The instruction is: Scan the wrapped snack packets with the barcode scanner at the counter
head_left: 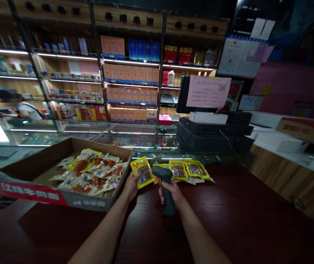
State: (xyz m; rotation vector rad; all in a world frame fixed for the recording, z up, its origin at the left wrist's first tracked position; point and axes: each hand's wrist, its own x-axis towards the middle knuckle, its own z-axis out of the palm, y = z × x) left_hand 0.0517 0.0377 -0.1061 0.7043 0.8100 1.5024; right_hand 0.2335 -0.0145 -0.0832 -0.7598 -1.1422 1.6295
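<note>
A person holds a yellow pack in one hand and a dark scanner in the other.
The left grip (131, 188) is closed on the lower left edge of the yellow pack (143, 173), over the counter (214, 212), maybe so fingers don't cover its front. The right grip (172, 193) is wrapped around the scanner (168, 201) by its handle, probably the easiest part to hold. More yellow packs (178, 170) lie in a row to the right, and the scanner hides part of one. On the left, a big cardboard box (76, 202) holds clear packs (95, 180) of brown food; its wall is close beside the left hand. Farther back, a screen with a pink paper (208, 92) blocks some shelves (131, 86).
</note>
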